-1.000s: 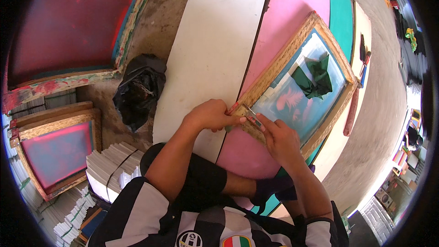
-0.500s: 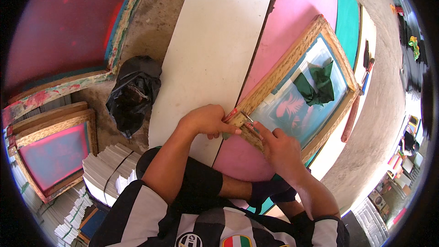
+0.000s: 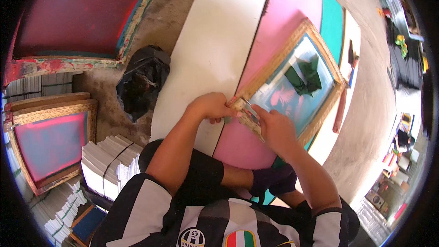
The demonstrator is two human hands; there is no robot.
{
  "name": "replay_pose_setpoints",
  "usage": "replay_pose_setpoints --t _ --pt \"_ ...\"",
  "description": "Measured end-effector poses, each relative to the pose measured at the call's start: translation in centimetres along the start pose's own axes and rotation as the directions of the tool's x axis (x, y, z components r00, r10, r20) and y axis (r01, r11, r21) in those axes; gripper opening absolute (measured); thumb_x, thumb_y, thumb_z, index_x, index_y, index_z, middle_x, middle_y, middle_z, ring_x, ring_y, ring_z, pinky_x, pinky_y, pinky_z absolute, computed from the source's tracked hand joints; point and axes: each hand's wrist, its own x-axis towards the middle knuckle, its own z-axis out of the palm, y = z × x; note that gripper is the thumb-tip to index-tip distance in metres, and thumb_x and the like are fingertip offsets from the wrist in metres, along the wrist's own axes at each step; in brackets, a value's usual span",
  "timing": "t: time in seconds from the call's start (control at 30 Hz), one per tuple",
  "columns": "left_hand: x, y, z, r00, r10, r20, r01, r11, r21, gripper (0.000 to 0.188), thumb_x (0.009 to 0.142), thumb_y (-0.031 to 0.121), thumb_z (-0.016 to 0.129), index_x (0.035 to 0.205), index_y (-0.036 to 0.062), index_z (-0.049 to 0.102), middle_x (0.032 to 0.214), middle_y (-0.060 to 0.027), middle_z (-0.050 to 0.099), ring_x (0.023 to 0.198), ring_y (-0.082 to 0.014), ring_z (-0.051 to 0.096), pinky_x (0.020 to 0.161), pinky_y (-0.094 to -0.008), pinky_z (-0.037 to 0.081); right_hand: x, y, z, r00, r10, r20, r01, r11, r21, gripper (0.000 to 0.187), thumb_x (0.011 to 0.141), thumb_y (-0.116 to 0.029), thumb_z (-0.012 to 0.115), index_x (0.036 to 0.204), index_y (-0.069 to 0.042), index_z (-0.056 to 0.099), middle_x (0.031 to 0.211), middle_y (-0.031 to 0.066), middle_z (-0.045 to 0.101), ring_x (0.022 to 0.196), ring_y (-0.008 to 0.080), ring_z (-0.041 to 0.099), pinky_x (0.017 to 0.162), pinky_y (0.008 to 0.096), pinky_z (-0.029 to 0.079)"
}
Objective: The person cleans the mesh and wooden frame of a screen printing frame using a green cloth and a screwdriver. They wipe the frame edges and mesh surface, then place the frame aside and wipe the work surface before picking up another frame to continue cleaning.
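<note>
A wooden-framed printing screen (image 3: 315,133) with blue-white mesh lies slanted on the pink panel, one corner pointing toward me. My left hand (image 3: 211,107) grips that near corner, its thumb along the frame's end and its fingers curled at the side. On the same end, my right hand (image 3: 278,130) is closed around a small slim tool (image 3: 247,102) whose metal tip touches the wood beside the corner. Most of the tool is hidden by my fingers, so its kind cannot be made out. A crumpled dark green cloth (image 3: 305,77) rests on the mesh.
Long white (image 3: 212,41), pink and green (image 3: 331,27) panels lie before me. A black plastic bag (image 3: 144,82) sits to the left, near a large red screen (image 3: 77,13), a smaller framed screen (image 3: 54,144) and strapped paper stacks (image 3: 107,167). A brown stick (image 3: 339,114) lies at the right.
The whole view has shifted slightly with my head. Both hands stay at the screen's near corner, with the tool tip still against the wood.
</note>
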Motion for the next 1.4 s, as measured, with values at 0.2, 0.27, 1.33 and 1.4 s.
replay_pose_setpoints --t 0.2,0.27,1.33,1.4 --pt "-0.4 0.6 0.3 0.993 -0.083 -0.089 0.092 0.991 0.101 0.077 0.071 0.074 0.073 0.088 -0.0007 0.071 0.071 -0.0111 0.068 0.060 -0.0214 0.067 0.051 -0.0330 0.050 1.3 0.8 0.0 0.999 0.032 0.029 -0.035 0.992 0.119 0.033 0.096 -0.023 0.056 0.127 -0.024 0.067 0.095 0.0187 0.070 0.087 0.0391 0.067 0.076 0.0492 0.053" --pt "-0.4 0.3 0.7 0.992 -0.040 -0.117 0.050 0.995 0.084 0.079 0.070 0.077 0.071 0.088 0.0004 0.071 0.071 -0.0107 0.068 0.060 -0.0207 0.067 0.050 -0.0332 0.049 1.1 0.6 -0.4 0.998 0.051 0.026 -0.053 0.994 0.094 0.032 0.096 -0.025 0.055 0.126 -0.024 0.068 0.099 0.0177 0.071 0.092 0.0382 0.067 0.078 0.0484 0.053" --pt "-1.7 0.8 0.4 0.996 -0.028 0.084 0.038 0.992 -0.121 0.048 0.095 0.044 0.064 0.092 -0.0044 0.066 0.068 -0.0130 0.067 0.056 -0.0204 0.066 0.049 -0.0338 0.053 0.0 -2.0 -0.1 0.994 0.065 0.083 -0.045 0.972 -0.231 0.052 0.089 -0.016 0.056 0.141 -0.026 0.053 0.082 0.0162 0.064 0.062 0.0356 0.066 0.056 0.0497 0.054" --pt "-1.4 0.5 0.3 0.994 -0.026 0.106 0.039 0.993 -0.115 0.048 0.097 0.043 0.061 0.092 -0.0039 0.066 0.067 -0.0130 0.067 0.056 -0.0203 0.066 0.049 -0.0336 0.053 0.1 -2.4 0.0 0.990 0.089 0.108 -0.059 0.966 -0.253 0.054 0.088 -0.016 0.056 0.141 -0.025 0.052 0.084 0.0163 0.064 0.062 0.0355 0.066 0.055 0.0495 0.054"
